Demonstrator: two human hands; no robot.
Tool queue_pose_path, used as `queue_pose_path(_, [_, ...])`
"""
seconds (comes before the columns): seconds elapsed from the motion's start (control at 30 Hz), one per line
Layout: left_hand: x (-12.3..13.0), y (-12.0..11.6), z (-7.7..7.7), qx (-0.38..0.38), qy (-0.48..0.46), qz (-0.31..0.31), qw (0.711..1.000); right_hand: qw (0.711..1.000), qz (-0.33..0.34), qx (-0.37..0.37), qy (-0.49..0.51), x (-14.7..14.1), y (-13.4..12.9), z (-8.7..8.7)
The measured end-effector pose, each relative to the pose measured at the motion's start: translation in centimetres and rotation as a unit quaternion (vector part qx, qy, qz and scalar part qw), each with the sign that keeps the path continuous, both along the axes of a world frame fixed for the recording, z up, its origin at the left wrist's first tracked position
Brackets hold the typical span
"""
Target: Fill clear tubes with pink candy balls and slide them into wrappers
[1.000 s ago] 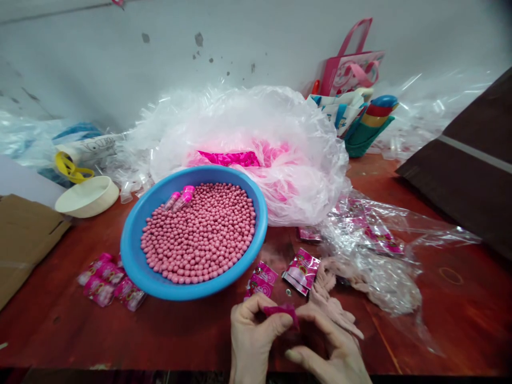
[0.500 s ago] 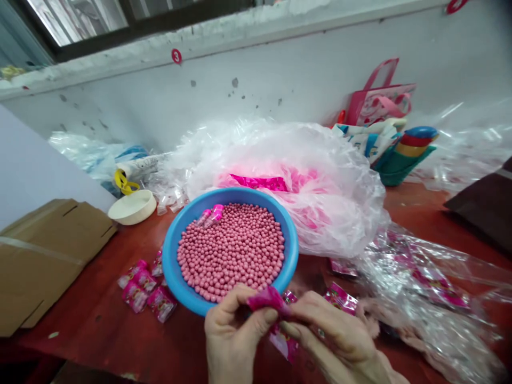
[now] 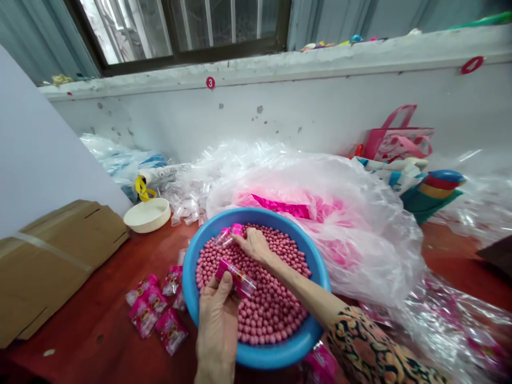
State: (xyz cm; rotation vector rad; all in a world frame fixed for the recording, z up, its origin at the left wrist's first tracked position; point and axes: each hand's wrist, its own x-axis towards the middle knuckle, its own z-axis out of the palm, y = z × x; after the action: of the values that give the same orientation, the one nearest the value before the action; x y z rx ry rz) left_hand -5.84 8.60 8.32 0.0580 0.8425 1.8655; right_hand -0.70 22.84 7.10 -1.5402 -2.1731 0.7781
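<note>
Red tabletop (image 3: pixel 100 306) carries a blue basin (image 3: pixel 276 358) of pink beads (image 3: pixel 272 320). Just parted, the left hand (image 3: pixel 218 320) alone pinches a printed plastic sleeve (image 3: pixel 240 280) above the beads, seemingly freeing the right hand (image 3: pixel 255 245), now at the pink-capped tubes (image 3: pixel 224 237); its grip is unclear.

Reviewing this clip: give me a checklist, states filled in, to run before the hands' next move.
1. Left hand grips printed magenta-and-clear plastic pouch: ok, thumb and fingers hold it.
2. Pouch's mouth open: cannot tell.
3. Right hand at clear tubes with pink caps: ok, fingertips by a cap.
4. Right grip closed on a tube: cannot tell.
5. Round blue plastic basin upright: ok, pink round beads inside.
</note>
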Motion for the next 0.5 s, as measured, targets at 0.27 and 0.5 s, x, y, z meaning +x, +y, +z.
queue_pose_path(0.27, [0.6,-0.1,0.1,-0.016,-0.04,0.006,0.999,0.999,0.026,0.003,-0.042,0.9,0.7,1.8])
queue_pose_path(0.5, [0.6,-0.1,0.1,-0.039,-0.068,0.01,0.997,0.981,0.15,0.026,-0.116,6.7,0.7,5.0])
